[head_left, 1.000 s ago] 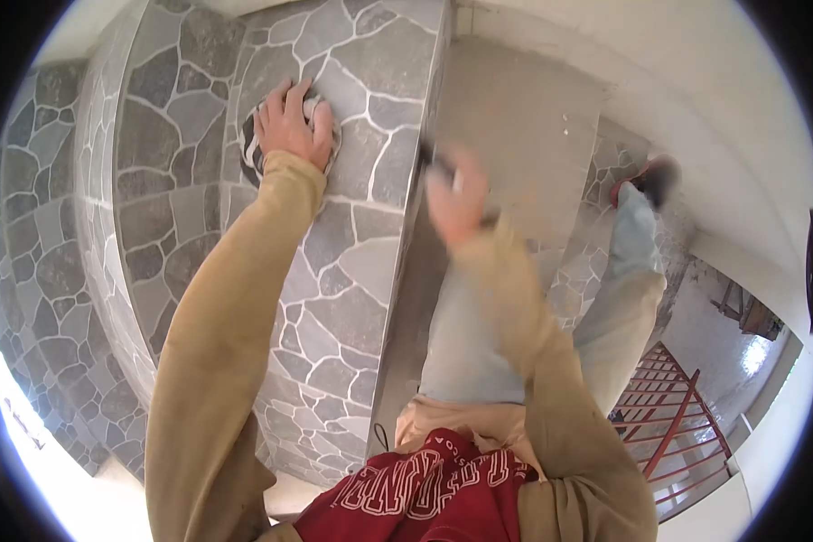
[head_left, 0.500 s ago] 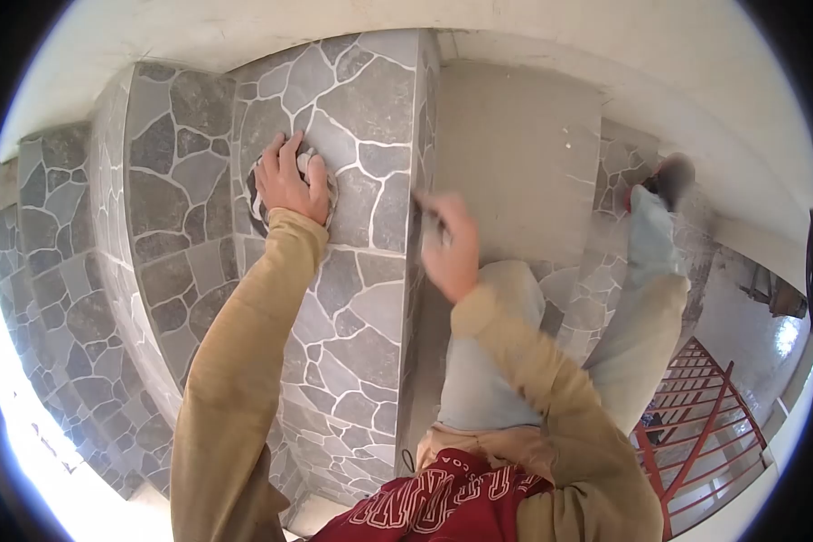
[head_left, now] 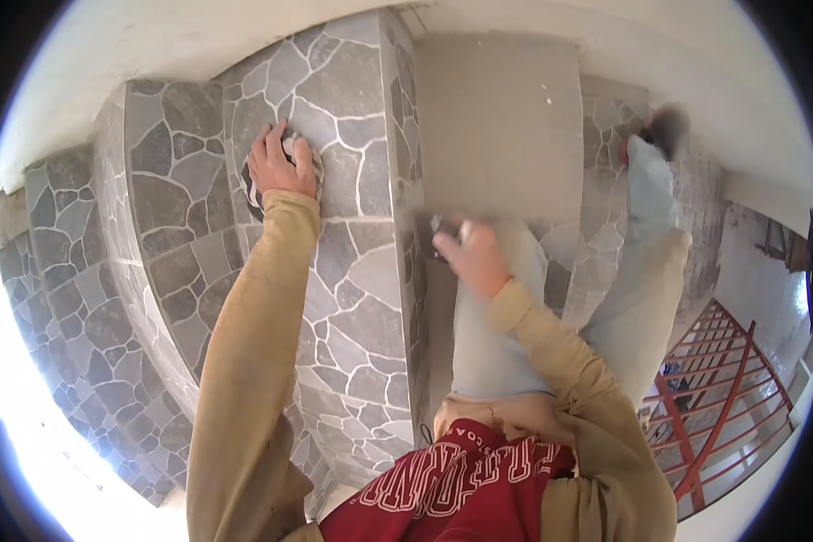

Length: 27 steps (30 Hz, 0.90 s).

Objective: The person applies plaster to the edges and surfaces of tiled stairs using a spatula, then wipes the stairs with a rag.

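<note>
On the stone-patterned tiled step (head_left: pixel 352 99), my left hand (head_left: pixel 283 164) lies with spread, slightly bent fingers over a round dark-and-white patterned thing (head_left: pixel 254 196). Much of that thing is hidden under the palm. Close to the step's long edge (head_left: pixel 391 172), my right hand (head_left: pixel 481 259) grips a small dark tool (head_left: pixel 440 237), which is smeared by motion. Its blurred tip points toward the tiled side face below that edge. White joints run between the grey stone shapes on the tiles.
Beyond the edge lies a plain grey slab (head_left: pixel 506 126), with my bent legs (head_left: pixel 641 298) over the lower tiles. More tiled steps (head_left: pixel 176 172) descend at left. A red metal railing (head_left: pixel 696 406) stands at lower right, and a pale wall (head_left: pixel 551 18) runs along the top.
My right hand has moved down and slightly right with the dark tool, along the step's edge. My left hand stays on the round thing while the view shifts a little.
</note>
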### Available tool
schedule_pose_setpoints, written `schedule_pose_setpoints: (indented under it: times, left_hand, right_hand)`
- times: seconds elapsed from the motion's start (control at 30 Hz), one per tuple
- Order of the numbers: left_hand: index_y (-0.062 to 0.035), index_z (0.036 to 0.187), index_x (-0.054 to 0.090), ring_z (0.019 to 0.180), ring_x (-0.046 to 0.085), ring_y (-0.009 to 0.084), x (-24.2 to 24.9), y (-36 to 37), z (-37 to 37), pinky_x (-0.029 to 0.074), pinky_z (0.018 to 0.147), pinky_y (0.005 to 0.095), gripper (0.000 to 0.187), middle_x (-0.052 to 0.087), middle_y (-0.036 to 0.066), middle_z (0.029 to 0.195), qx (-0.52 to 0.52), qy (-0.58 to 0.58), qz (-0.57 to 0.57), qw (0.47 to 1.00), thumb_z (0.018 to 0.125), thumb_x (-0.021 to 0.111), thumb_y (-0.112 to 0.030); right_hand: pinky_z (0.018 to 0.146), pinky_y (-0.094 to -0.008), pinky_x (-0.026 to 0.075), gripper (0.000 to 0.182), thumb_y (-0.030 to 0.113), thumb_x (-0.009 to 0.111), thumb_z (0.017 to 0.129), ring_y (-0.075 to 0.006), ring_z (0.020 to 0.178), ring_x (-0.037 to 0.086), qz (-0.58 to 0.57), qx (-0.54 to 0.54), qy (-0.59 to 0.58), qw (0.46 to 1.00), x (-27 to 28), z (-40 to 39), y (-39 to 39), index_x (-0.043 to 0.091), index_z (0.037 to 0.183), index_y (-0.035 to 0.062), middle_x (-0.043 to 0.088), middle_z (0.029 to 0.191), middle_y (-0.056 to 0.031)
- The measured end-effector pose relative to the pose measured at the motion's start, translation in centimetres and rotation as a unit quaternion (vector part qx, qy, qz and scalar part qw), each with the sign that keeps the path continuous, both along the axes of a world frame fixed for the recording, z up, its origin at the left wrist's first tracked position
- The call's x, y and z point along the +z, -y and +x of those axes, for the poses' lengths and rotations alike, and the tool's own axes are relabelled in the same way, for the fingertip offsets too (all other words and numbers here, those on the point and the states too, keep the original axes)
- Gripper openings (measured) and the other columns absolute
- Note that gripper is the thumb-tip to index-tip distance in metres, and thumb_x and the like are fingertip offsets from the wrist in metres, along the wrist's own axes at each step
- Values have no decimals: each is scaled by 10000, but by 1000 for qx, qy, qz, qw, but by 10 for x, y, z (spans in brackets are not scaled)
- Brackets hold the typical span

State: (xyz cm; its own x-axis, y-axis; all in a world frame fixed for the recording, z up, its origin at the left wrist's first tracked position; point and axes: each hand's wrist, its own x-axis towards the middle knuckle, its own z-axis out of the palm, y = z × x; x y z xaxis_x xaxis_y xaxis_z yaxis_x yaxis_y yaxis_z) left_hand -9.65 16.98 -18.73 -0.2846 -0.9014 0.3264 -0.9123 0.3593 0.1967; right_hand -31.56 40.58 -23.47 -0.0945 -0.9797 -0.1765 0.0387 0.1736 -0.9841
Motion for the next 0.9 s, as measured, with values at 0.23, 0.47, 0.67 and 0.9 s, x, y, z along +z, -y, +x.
schedule_pose_setpoints:
  times: [0.23,0.47,0.67,0.9]
  left_hand:
    - [-103,1301,637,1268,501,400,-1,2,-1,360,1110,507,443,557,187,1376,1,-16,4,1000,912,595,-312]
    - [-99,1305,634,1269,503,398,1,-3,1,362,1108,506,451,559,180,1376,16,-8,14,1000,911,601,-314]
    - [-97,1301,635,1274,499,397,0,6,0,356,1111,505,448,559,192,1368,7,-12,11,1000,909,605,-314]
    - [-99,1302,631,1271,500,403,-4,5,3,360,1103,509,445,560,195,1364,9,-6,9,1000,913,599,-315]
  right_hand:
    - [884,-358,568,361,1,702,904,-191,987,693,237,-121,488,831,-15,0,10,619,1255,-2,707,1119,-89]
    - [826,-378,600,359,54,707,922,-176,917,687,252,-109,493,826,-44,8,86,623,1271,58,692,1090,-61]
    - [668,-364,603,291,51,750,872,-195,761,708,178,-251,454,836,-40,20,86,647,1144,33,715,993,-85]
    - [911,-372,557,495,138,797,854,-208,1042,682,159,-225,407,871,-51,32,59,601,1284,-10,701,1137,-126]
